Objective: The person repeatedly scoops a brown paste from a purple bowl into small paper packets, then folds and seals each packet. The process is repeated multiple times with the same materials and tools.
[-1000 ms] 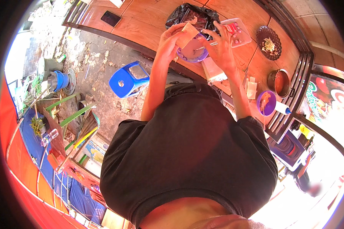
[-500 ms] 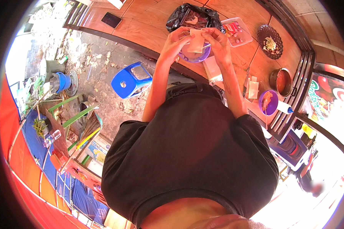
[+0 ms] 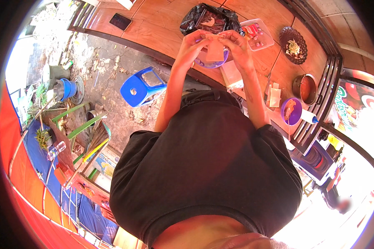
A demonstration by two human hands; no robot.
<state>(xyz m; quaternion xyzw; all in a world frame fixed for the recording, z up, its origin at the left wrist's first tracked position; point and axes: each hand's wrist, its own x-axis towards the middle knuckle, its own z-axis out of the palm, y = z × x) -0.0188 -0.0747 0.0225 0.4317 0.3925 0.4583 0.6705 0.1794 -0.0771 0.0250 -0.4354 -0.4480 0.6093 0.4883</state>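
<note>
Pale sheet hangs pinched in both hands over the bowl, and a hard tug could tear it!

Up at top centre, my left hand and right hand pinch a pale sheet, and some of my fingertips vanish behind it! The sheet and my 2 hands cover most of the purple bowl; only part of its rim peeks out below. Just above, the folds of a black bag obscure what's inside. Over at upper right, shreds on a plate are too small for me to identify. Top edge: a white object, sliced off by the frame! Down at lower right, a reddish patch is pure blur.
</note>
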